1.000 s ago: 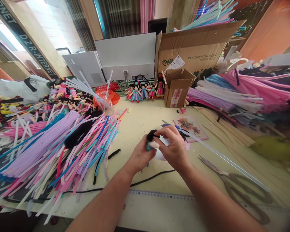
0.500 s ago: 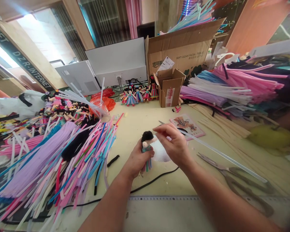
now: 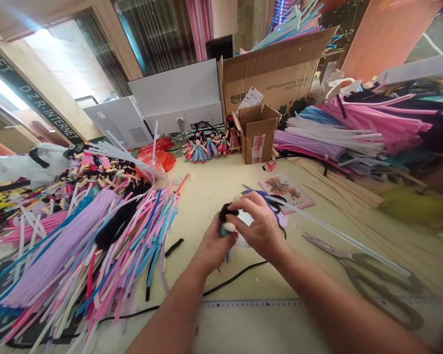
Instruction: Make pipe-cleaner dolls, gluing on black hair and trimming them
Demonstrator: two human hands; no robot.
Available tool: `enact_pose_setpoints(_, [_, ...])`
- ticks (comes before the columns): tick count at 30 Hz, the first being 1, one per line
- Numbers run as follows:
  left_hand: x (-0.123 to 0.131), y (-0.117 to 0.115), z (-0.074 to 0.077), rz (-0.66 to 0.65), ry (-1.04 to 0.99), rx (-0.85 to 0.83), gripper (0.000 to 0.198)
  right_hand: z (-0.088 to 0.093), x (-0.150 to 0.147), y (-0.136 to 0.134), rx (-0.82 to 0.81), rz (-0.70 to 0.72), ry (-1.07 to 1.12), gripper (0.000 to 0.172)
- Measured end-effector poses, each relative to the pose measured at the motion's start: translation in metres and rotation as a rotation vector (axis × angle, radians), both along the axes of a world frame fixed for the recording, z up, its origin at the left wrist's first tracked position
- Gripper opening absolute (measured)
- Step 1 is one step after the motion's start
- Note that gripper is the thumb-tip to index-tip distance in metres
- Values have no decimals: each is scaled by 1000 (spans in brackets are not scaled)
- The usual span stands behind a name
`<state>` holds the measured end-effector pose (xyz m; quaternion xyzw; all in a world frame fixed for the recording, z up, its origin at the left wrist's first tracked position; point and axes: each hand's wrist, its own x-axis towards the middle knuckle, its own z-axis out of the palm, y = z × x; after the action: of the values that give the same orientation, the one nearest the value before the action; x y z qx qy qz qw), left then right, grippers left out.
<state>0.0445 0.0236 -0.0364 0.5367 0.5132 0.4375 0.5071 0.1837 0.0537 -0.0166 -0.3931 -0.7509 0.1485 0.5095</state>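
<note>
The doll (image 3: 223, 228) is above the tabletop (image 3: 203, 187), between both hands. Its long axis runs roughly upright: black hair (image 3: 226, 210) at the top, strip ends of the skirt (image 3: 228, 255) below. Exact tilt cannot be told, since fingers cover most of the body.

The left hand (image 3: 214, 248) is clamped around the body from the left, below the hair. The right hand (image 3: 260, 223) reaches in from the right; its thumb and forefinger are together on the hair, making it the nearer grip to the head.

Materials: the hair is matte, fuzzy and rounded; the body is teal; a pale, smooth-looking, rounded part projects beneath the right fingertips.

Left: fuzzy, straight stems (image 3: 133, 236) in mixed colours, and a short black piece (image 3: 174, 247). Right: a slender translucent stick (image 3: 347, 233) and metal scissors (image 3: 343, 260). Near edge: a flat graduated ruler (image 3: 251, 304). Beyond: finished dolls (image 3: 198, 150) beside a small cardboard box (image 3: 258, 140).
</note>
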Motion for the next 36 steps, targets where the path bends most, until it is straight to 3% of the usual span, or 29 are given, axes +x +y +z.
enact_pose_setpoints(9, [-4,0,-7,-13,-27,64,48,0,-1,0,-43,4,23,14])
enact_pose_setpoints(17, [-2,-2,-1,-29,-91,-74,35,5,8,6,-162,48,187,13])
enact_pose_setpoints(21, [-4,-1,-4,-51,-145,-77,33,4,12,10,-185,46,193,15])
enact_pose_setpoints(25, [-6,-1,-4,-26,-68,-53,27,5,11,9,-221,92,178,15])
enact_pose_setpoints(36, [-6,-2,7,-45,17,44,54,3,3,4,-246,80,106,22])
